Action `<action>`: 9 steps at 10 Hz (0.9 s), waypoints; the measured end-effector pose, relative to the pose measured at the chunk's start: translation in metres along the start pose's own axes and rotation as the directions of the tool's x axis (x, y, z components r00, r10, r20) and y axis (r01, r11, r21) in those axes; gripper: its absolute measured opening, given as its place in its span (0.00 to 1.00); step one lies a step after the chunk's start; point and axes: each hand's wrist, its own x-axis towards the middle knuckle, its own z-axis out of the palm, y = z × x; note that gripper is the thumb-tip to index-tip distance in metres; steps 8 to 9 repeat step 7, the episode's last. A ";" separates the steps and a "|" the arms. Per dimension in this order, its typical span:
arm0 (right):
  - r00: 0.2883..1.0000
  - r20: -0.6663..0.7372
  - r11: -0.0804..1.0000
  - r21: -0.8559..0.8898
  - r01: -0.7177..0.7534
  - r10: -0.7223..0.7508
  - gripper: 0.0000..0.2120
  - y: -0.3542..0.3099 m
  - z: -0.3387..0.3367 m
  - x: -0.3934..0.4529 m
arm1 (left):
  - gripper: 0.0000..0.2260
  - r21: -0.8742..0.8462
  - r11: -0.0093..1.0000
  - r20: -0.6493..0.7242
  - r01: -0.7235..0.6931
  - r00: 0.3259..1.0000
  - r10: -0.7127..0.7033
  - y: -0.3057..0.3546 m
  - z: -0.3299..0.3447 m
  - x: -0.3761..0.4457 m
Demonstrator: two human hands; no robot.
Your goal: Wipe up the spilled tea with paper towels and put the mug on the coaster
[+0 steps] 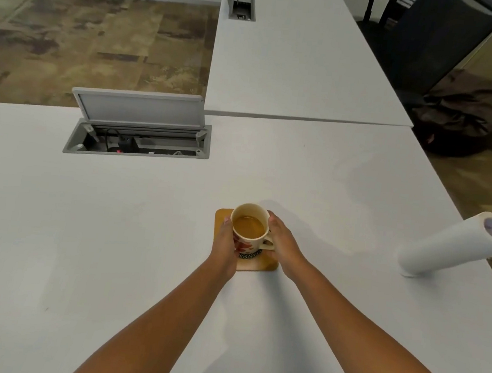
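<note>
Far left, broad bare white surface (50, 241), smooth and matte, running to a near-straight back edge; beyond it, mottled brown floor (87, 36). Set into the top, an open grey cable hatch (137, 135), lid tilted up. Toward centre, left hand (226, 242) curled round the mug (249, 232), right hand (283, 248) cupping its handle side. Mug upright, tea inside, resting on a square wooden coaster (263, 265). Well apart to the right, near the edge, a paper towel roll (457, 245), white, cylindrical.
</note>
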 end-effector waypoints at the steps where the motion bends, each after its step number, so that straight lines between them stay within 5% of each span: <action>1: 1.000 0.001 1.000 0.004 0.002 -0.002 0.18 0.001 0.001 0.002 | 0.19 0.009 1.000 0.004 -0.009 1.000 0.009 -0.001 -0.001 0.000; 3: 1.000 -0.013 0.999 -0.037 0.025 -0.026 0.19 0.002 0.001 0.004 | 0.21 0.176 0.983 0.000 -0.053 0.999 0.054 0.001 -0.005 -0.001; 4: 0.998 -0.038 0.992 -0.118 0.049 -0.054 0.20 0.002 0.001 0.002 | 0.19 0.317 0.930 0.016 -0.186 0.982 0.190 0.007 -0.012 -0.003; 5: 0.978 -0.127 0.925 -0.362 0.112 -0.168 0.23 0.005 -0.002 -0.001 | 0.23 0.651 0.693 0.036 -0.310 0.925 0.379 0.011 -0.024 -0.004; 6: 0.906 -0.137 0.600 -0.787 0.147 -0.401 0.25 -0.004 -0.009 -0.006 | 0.26 0.926 0.224 0.134 -0.305 0.818 0.559 0.021 -0.034 -0.007; 7: 0.819 -0.123 0.423 -0.893 0.155 -0.561 0.30 -0.023 -0.015 -0.008 | 0.29 0.957 -0.115 0.273 -0.268 0.683 0.677 0.037 -0.041 -0.010; 9: 0.819 -0.123 0.423 -0.893 0.155 -0.561 0.30 -0.023 -0.015 -0.008 | 0.29 0.957 -0.115 0.273 -0.268 0.683 0.677 0.037 -0.041 -0.010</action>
